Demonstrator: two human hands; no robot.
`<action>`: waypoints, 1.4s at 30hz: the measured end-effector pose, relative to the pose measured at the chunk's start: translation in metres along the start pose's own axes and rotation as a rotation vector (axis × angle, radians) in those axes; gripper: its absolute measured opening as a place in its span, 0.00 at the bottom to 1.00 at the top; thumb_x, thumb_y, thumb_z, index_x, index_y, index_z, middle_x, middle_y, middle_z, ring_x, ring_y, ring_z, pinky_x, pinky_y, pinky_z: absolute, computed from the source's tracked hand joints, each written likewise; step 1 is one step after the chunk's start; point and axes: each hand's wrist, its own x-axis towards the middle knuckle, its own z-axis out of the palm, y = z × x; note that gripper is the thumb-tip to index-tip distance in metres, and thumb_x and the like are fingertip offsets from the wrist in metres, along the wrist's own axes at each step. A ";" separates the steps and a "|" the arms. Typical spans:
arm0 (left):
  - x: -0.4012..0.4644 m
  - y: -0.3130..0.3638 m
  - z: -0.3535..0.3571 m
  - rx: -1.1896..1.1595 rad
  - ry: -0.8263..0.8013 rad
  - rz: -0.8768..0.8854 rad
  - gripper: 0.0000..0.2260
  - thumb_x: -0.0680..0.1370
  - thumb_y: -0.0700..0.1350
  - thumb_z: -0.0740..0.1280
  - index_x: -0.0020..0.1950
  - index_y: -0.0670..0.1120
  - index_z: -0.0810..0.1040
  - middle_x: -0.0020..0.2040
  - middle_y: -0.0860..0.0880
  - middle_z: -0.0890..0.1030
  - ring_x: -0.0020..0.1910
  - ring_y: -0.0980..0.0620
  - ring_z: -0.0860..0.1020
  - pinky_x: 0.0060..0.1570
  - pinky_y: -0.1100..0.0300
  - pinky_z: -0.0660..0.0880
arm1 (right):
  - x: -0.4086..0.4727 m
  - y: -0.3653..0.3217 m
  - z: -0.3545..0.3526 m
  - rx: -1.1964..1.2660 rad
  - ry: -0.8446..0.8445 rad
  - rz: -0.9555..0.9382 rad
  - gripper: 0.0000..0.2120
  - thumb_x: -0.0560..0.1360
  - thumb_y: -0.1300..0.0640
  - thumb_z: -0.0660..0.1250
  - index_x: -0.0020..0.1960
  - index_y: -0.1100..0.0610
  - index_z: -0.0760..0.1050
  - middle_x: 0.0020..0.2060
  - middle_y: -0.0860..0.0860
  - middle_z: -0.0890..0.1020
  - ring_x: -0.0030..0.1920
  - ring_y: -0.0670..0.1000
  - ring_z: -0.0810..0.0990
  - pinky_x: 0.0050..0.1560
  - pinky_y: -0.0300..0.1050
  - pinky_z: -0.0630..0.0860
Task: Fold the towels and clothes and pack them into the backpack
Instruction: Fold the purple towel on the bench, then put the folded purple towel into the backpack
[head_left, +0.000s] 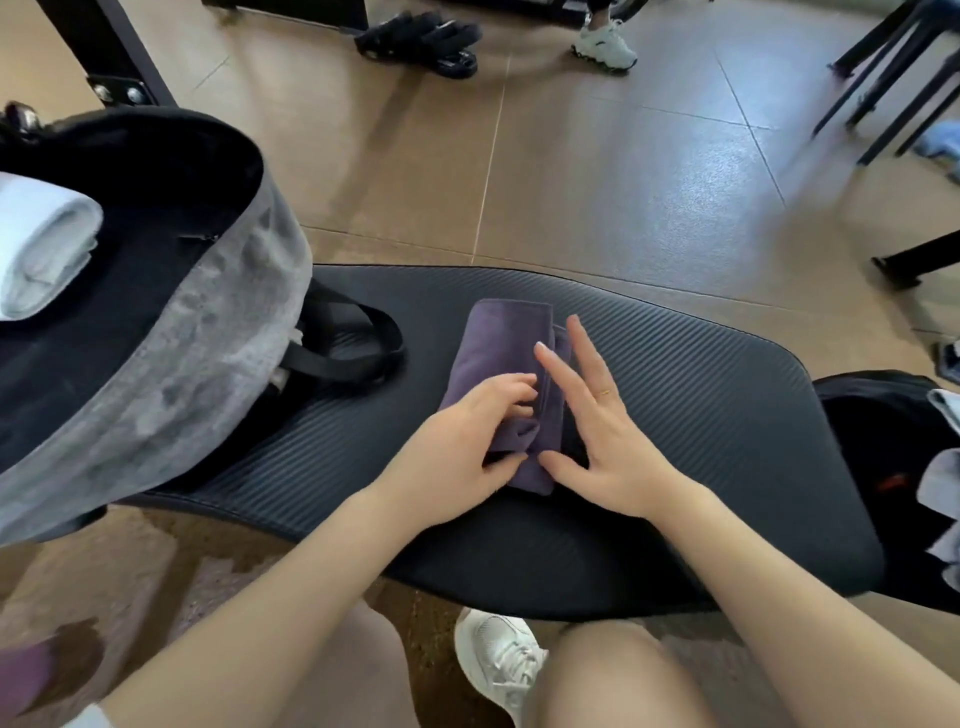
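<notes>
A folded purple towel (506, 374) is lying at the centre of a black ribbed mat (675, 415) on the floor. The left hand (467, 436) is curling its fingers into the towel's folds, pinching them, while the right hand (597, 431), at 3 o'clock of it, is pressing down with straight, spread fingers. At 9 o'clock an open grey backpack (197, 338) is holding a rolled white towel (41, 244).

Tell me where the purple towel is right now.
In the head view the purple towel lies mid-frame on the black mat, right of the open grey backpack, under the left hand and right hand.
</notes>
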 end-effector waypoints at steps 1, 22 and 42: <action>-0.001 -0.003 -0.002 0.042 -0.044 0.030 0.21 0.72 0.48 0.68 0.64 0.45 0.71 0.64 0.50 0.74 0.60 0.59 0.72 0.59 0.68 0.68 | 0.002 0.003 -0.002 -0.100 -0.055 -0.062 0.36 0.71 0.50 0.60 0.75 0.47 0.49 0.76 0.51 0.42 0.76 0.51 0.40 0.75 0.53 0.44; -0.026 -0.032 -0.030 0.139 -0.030 0.031 0.32 0.68 0.57 0.69 0.68 0.47 0.67 0.68 0.50 0.72 0.66 0.58 0.65 0.63 0.76 0.56 | 0.029 0.012 -0.016 -0.500 -0.338 -0.273 0.32 0.67 0.51 0.61 0.71 0.49 0.63 0.72 0.50 0.65 0.71 0.54 0.64 0.71 0.53 0.61; -0.120 -0.002 -0.192 0.010 0.695 -0.311 0.13 0.76 0.53 0.61 0.61 0.54 0.72 0.48 0.66 0.77 0.48 0.68 0.76 0.44 0.75 0.68 | 0.177 -0.211 0.018 0.285 -0.238 -0.310 0.11 0.68 0.48 0.68 0.48 0.40 0.70 0.39 0.38 0.80 0.41 0.39 0.77 0.40 0.31 0.71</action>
